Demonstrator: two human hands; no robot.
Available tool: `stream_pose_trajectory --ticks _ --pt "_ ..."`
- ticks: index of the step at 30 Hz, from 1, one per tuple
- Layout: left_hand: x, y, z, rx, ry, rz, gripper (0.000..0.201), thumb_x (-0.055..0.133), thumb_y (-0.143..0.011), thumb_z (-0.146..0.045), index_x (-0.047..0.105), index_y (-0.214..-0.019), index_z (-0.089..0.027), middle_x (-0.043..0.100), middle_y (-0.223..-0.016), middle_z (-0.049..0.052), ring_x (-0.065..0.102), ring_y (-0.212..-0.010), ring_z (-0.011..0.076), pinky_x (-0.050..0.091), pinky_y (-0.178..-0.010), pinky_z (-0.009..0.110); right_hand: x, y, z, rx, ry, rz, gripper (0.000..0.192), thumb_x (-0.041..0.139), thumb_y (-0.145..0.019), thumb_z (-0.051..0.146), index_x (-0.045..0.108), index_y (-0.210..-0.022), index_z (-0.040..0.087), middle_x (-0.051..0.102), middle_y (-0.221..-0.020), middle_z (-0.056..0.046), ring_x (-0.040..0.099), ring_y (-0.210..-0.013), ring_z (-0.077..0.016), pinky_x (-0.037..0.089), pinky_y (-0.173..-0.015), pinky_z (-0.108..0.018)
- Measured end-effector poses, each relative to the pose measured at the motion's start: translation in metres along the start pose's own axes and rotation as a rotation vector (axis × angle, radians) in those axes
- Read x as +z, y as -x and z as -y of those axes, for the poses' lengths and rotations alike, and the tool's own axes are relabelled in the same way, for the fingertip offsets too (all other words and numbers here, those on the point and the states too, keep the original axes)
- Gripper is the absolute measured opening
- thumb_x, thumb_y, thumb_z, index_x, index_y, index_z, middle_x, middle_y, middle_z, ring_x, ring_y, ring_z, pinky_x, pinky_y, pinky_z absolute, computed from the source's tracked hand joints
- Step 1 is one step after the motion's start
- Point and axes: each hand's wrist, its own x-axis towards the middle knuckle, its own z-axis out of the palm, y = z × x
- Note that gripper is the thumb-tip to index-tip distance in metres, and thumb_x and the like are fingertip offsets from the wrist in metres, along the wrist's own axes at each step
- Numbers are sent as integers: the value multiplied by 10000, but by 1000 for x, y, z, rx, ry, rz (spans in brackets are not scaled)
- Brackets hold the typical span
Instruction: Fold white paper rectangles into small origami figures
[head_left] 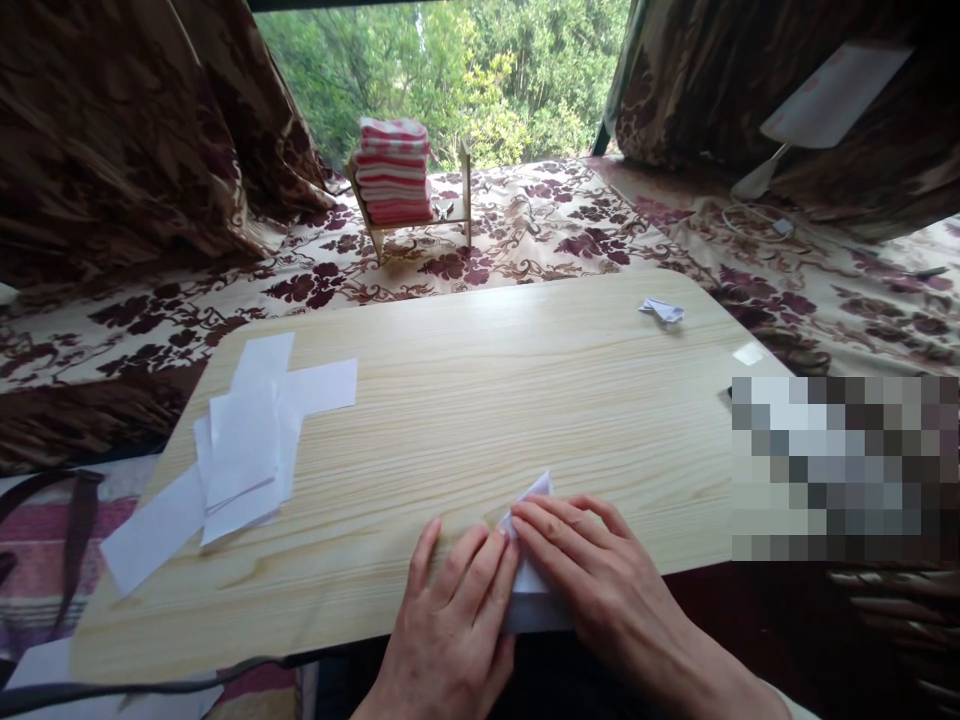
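A white sheet of paper, partly folded, lies at the near edge of the wooden table. Its far end comes to a point and its near end reaches the table's rim. My left hand holds the paper's left side, with the index finger on the slanted edge and the other fingers spread on the wood. From the right, my right hand presses the paper with its fingers close together along the fold. The right thumb and part of the sheet are hidden beneath that hand.
Several loose white paper strips overlap on the table's left. A small folded paper piece sits at the far right. Beyond the table, a small rack holds folded pink-and-white cloths. A white lamp stands at right; a blurred patch covers the right edge.
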Motion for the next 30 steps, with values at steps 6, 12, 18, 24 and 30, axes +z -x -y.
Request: stream_pose_trajectory --ticks 6,12,18,24,30 --pt "2 0 4 7 7 4 396 535 -908 -297 586 -1249 -102 647 -1257 89 475 -1242 208 83 -1186 447 0 -2 -7 35 6 2 397 334 -938 64 601 -1219 153 646 -1269 -71 559 -1194 -183 274 -1024 -371" --pt "-1 0 2 2 33 17 403 525 -908 -245 559 -1283 -99 622 -1296 89 462 -1259 208 68 -1182 459 -2 -7 -19 67 -74 -63 334 357 -992 161 641 -1160 211 701 -1179 -25 611 -1120 -169 207 -1081 -367" --pt "-4 1 -2 -20 13 26 447 536 -893 -242 527 -1326 -130 597 -1325 79 467 -1248 225 57 -1176 467 -9 -10 -42 63 41 -37 328 411 -940 104 649 -1135 216 693 -1196 -19 573 -1177 -215 227 -1055 -422" --pt "0 -1 -11 -48 -33 -1 443 547 -876 -256 547 -1297 -117 616 -1278 93 472 -1215 256 67 -1166 484 -19 -8 -27 63 132 -36 471 426 -789 -26 624 -1179 151 675 -1159 -104 507 -1177 -279 330 -965 -443" --pt "-1 3 -10 -82 -16 39 538 597 -851 -324 505 -1340 -120 599 -1273 109 471 -1209 271 88 -1159 494 -4 9 -6 -4 48 -24 390 485 -818 41 630 -1160 159 642 -1065 -123 503 -1069 -276 369 -913 -423"
